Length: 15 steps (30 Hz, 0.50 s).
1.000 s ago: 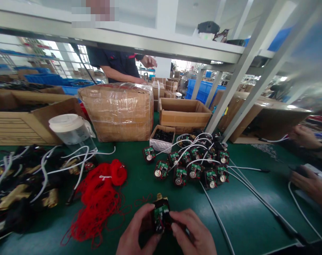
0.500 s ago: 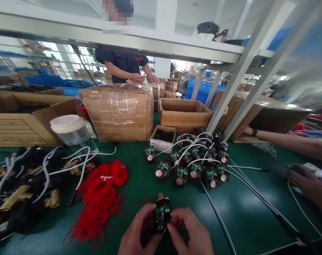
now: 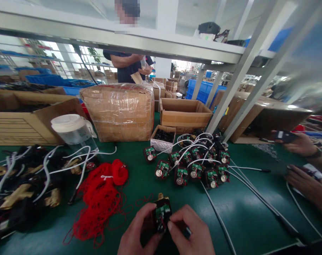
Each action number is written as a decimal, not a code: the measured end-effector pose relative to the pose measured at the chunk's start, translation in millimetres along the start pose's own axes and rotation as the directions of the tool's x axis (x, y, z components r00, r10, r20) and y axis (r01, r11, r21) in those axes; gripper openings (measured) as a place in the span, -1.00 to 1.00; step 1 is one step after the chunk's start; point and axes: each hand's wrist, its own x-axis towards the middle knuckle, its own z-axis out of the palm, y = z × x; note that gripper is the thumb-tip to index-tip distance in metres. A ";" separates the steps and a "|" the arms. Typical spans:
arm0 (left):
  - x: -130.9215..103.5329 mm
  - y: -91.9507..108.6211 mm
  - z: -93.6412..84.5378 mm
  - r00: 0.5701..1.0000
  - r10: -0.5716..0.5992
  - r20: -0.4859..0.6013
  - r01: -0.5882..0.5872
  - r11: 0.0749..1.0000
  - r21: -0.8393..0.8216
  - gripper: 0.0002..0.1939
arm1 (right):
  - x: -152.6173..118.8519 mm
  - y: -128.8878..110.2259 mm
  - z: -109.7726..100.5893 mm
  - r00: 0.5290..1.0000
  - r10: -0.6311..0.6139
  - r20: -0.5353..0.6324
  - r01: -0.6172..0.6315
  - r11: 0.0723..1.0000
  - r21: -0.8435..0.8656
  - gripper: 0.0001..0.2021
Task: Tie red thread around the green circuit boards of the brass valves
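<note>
My left hand (image 3: 136, 232) is closed around a small black valve unit (image 3: 162, 216) at the bottom centre. Its open side faces up and shows a green circuit board with fine wires; a brass fitting sticks out at the far end. My right hand (image 3: 195, 230) pinches at the unit's right edge, thumb and forefinger together. A small dark piece with a greyish end shows under its curled fingers; its kind is unclear. Beyond my hands stand several similar open units (image 3: 182, 175) with green boards and white cables.
A heap of red string (image 3: 99, 202) lies to the left, beside brass-fitted units (image 3: 20, 194). Behind are a clear jug (image 3: 70, 132), a wrapped carton (image 3: 118, 113), an open carton (image 3: 186, 118) and a small box of black parts (image 3: 163, 145). At right, a co-worker's hands (image 3: 304, 145) hold a black part.
My right fingers have drawn closer together at the unit's edge, and the small dark piece now shows. The co-worker at right has brought a black part out from the carton. The person behind has raised their hands.
</note>
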 end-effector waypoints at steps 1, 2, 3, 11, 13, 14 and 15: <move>0.1 -0.2 0.0 1.000 0.002 -0.001 -0.002 1.000 0.003 -0.56 | 2.6 -2.0 -2.3 0.999 -0.001 0.040 0.002 1.000 -0.012 -0.89; 0.2 -0.3 0.0 1.000 0.002 -0.003 -0.002 1.000 0.006 -0.56 | 5.5 -4.2 -4.7 0.997 -0.008 0.082 0.010 1.000 -0.026 -0.89; 0.1 -0.3 0.1 1.000 0.001 -0.007 -0.001 1.000 0.008 -0.55 | 8.4 -6.5 -7.0 0.993 -0.017 0.115 0.022 0.999 -0.045 -0.88; 0.8 3.1 0.7 0.999 -0.031 0.007 0.031 0.999 -0.016 -0.57 | 22.4 -20.1 -11.5 0.980 0.067 0.187 -0.045 0.992 -0.121 -0.84; 0.9 3.5 0.6 0.999 -0.035 0.009 0.035 0.999 -0.013 -0.57 | 21.2 -19.0 -10.0 0.977 0.101 0.188 -0.088 0.993 -0.078 -0.86; 0.8 3.5 0.6 0.999 -0.032 0.005 0.032 0.999 -0.014 -0.57 | 20.2 -17.9 -9.4 0.977 0.112 0.180 -0.103 0.993 -0.056 -0.87; 0.6 3.5 0.8 1.000 -0.030 -0.004 0.030 0.999 -0.014 -0.56 | 19.1 -16.6 -8.9 0.978 0.117 0.172 -0.112 0.993 -0.035 -0.88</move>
